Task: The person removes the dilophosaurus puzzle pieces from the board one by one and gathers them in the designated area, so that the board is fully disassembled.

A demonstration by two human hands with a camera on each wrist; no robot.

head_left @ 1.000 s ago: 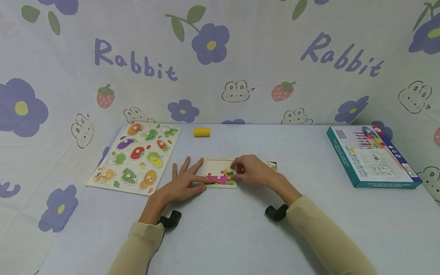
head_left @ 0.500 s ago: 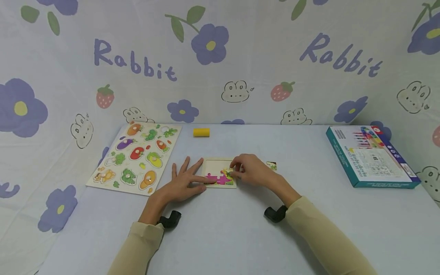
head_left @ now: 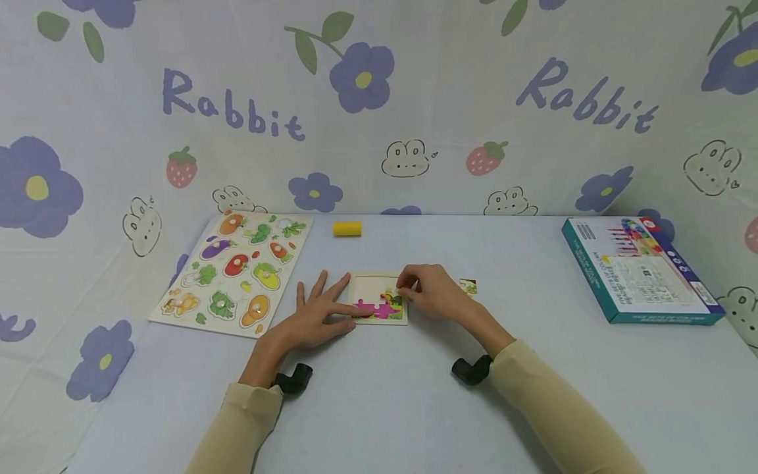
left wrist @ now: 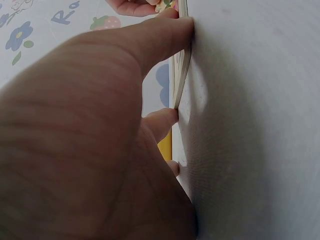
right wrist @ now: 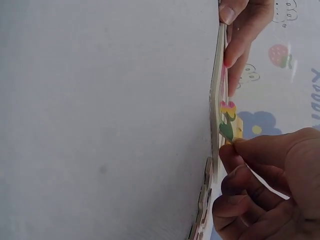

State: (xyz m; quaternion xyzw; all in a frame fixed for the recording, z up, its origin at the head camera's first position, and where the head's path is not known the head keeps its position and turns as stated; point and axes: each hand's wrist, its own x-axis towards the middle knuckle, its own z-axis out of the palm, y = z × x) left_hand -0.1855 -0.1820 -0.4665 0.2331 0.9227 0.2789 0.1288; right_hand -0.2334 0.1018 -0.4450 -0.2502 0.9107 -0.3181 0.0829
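A small wooden jigsaw tray (head_left: pixel 368 288) lies mid-table, its front part filled with pink pieces (head_left: pixel 381 309). My left hand (head_left: pixel 314 317) spreads its fingers at the tray's left side. Its index finger rests over the pink pieces and the thumb lies along the front left corner; in the left wrist view the thumb (left wrist: pixel 172 35) meets the tray's edge. My right hand (head_left: pixel 435 291) pinches a yellow and green jigsaw piece (right wrist: pixel 228 127) between thumb and index finger. The piece is tilted over the tray's right side, and its other fingers curl beneath.
A loose jigsaw piece (head_left: pixel 468 286) lies beyond the right hand, and several pieces (right wrist: pixel 201 202) show in the right wrist view. A vegetable peg puzzle (head_left: pixel 233 273) sits left, a yellow cylinder (head_left: pixel 347 229) at the back, a teal-edged box (head_left: pixel 642 270) at right.
The right hand's fingertips have lifted slightly and moved back a little over the tray's right side, still pinching the piece. The left hand and the tray have stayed in place.
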